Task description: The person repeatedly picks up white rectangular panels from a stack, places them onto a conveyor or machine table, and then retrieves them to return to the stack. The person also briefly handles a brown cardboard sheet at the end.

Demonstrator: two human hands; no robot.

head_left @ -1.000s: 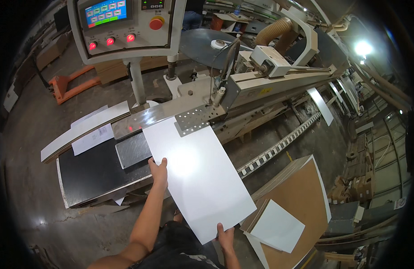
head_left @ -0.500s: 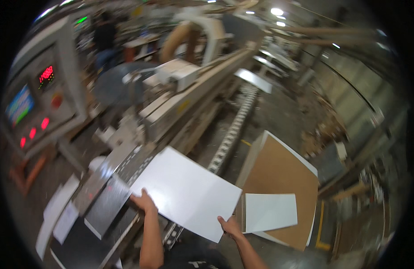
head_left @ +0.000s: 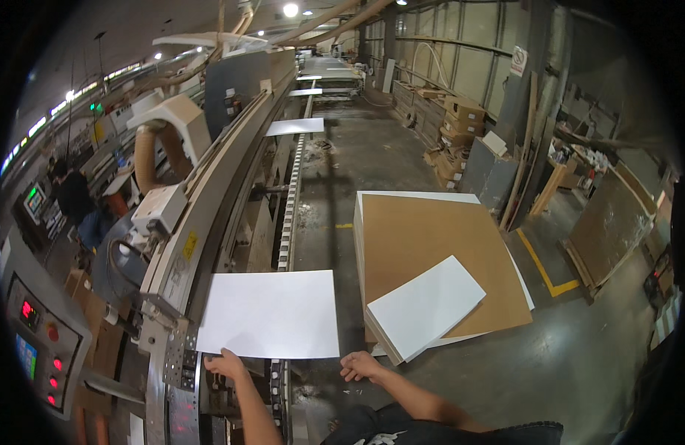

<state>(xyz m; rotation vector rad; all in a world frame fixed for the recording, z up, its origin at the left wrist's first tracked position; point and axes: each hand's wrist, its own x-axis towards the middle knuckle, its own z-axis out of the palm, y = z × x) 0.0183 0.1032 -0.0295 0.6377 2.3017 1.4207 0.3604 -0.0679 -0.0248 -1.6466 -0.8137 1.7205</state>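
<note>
A large white rectangular panel (head_left: 272, 311) lies on the machine's feed side, across the chain track. At its near left edge is my left hand (head_left: 225, 365), thumb against the edge and fingers partly stretched out below it. My right hand (head_left: 362, 366) is just off the panel's near right corner, its fingers loosely bent and apart with nothing in them. Right of the panel stands a stack topped by a brown board (head_left: 431, 230). A smaller stack of white panels (head_left: 428, 308) lies askew on it.
The long machine beam (head_left: 209, 178) runs away at left, beside a chain track (head_left: 290, 200). More white panels (head_left: 296, 127) lie farther along. A control box (head_left: 42, 341) with lit red buttons stands near left. Another person (head_left: 75, 196) is at far left. Cardboard boxes (head_left: 461, 119) line the right wall.
The panel has gone forward onto the machine and now lies straighter along it. My right hand has come off its corner. The view has swung and levelled out.
</note>
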